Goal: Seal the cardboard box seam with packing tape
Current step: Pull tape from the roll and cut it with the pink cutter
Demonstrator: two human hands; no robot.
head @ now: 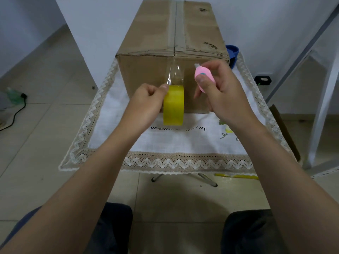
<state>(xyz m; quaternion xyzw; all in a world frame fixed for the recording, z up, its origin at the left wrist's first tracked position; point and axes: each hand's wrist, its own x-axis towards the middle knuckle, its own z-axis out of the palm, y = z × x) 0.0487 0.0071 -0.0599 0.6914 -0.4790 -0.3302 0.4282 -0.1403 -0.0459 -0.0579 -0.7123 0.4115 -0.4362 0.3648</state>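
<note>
As the head camera looks down past two bare forearms, a cardboard box [172,43] stands on a small worktop [165,143] draped in a white, lace-edged cloth. Clear tape already covers the seam [175,24] on the box's top. It crosses the box's near top edge and hangs in front of its near face as a creased strip [175,74]. The strip ends at a yellow tape roll [173,105], on edge just before the foot of that face. In front of the box's left half, the left hand [146,101] has its fingers [164,87] curled, pinching the strip where it leaves the roll. In front of the box's right half, the right hand [220,92] grasps a pink cutter [203,77], its short blade pointing up towards the box. A blue object [232,52] peeks from behind the box's right corner. The step in hand looks like cutting. It would go best with the strip held taut, sliced close to the roll, then smoothed onto the near face.
</note>
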